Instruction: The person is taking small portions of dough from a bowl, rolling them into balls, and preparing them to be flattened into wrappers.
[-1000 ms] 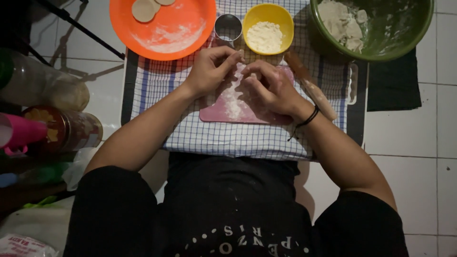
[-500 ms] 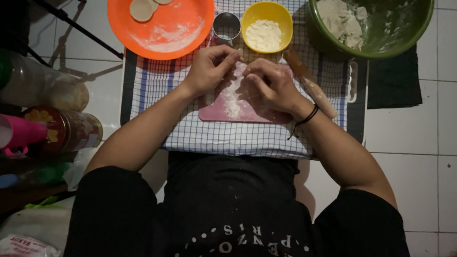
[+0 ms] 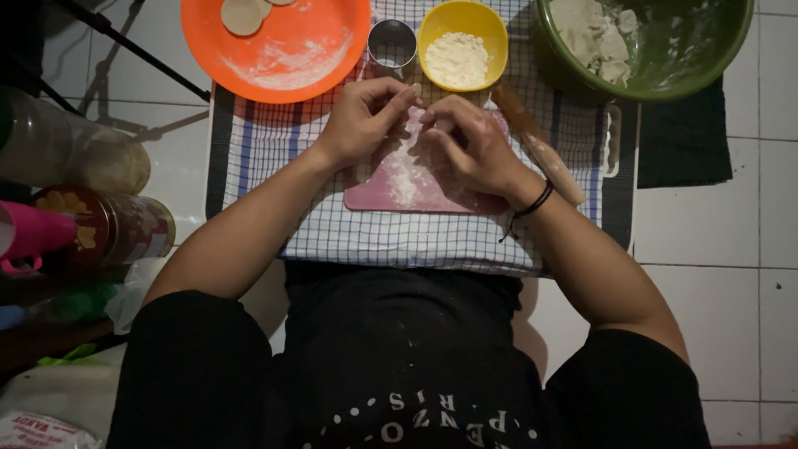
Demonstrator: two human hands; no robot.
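Both hands pinched together over a small bit of pale dough, fingertips curled in, left hand and right hand meeting right above the floured pink cutting board. Hard to tell how much dough is actually in there, mostly hidden by fingers. Black band on the right wrist. Wooden rolling pin just beside the right hand. Board on a checked cloth. Further up: metal ring cutter, yellow bowl of flour, orange plate with dough rounds, green bowl of dough.
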